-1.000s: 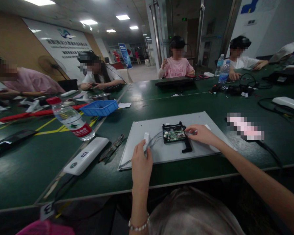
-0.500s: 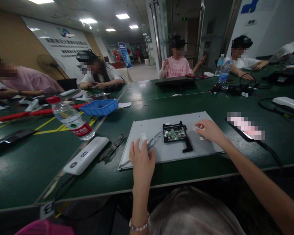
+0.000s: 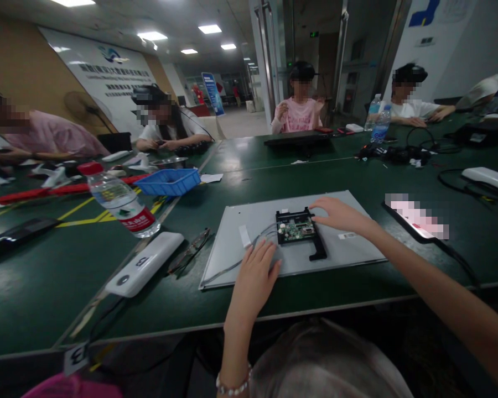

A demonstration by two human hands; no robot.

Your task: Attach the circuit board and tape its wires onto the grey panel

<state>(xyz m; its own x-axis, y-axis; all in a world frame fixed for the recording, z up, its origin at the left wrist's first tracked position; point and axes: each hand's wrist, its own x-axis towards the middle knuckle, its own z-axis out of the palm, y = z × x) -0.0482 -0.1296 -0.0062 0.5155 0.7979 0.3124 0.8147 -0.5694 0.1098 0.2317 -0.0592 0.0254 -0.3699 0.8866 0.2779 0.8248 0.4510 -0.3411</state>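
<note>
A flat grey panel (image 3: 265,218) lies on the green table. On its middle sits a black bracket (image 3: 318,247) around a green circuit board (image 3: 296,229). Thin grey cables (image 3: 228,270) run from the board's left side across the panel. My left hand (image 3: 259,268) rests over the cables near the panel's front edge, fingers apart and holding nothing visible. My right hand (image 3: 336,214) is at the bracket's upper right corner, thumb and forefinger apart on that corner. White labels (image 3: 244,236) are stuck on the panel left and right of the bracket.
Left of the panel are glasses (image 3: 190,251), a white power bank (image 3: 145,264), a water bottle (image 3: 122,204) and a blue tray (image 3: 168,182). A phone (image 3: 415,221) with a cable lies at the right. Several people sit around the table.
My right hand has moved left from the panel's right part to the bracket, and the white bit at its fingertips no longer shows. My left hand has moved slightly right and lower over the cables.
</note>
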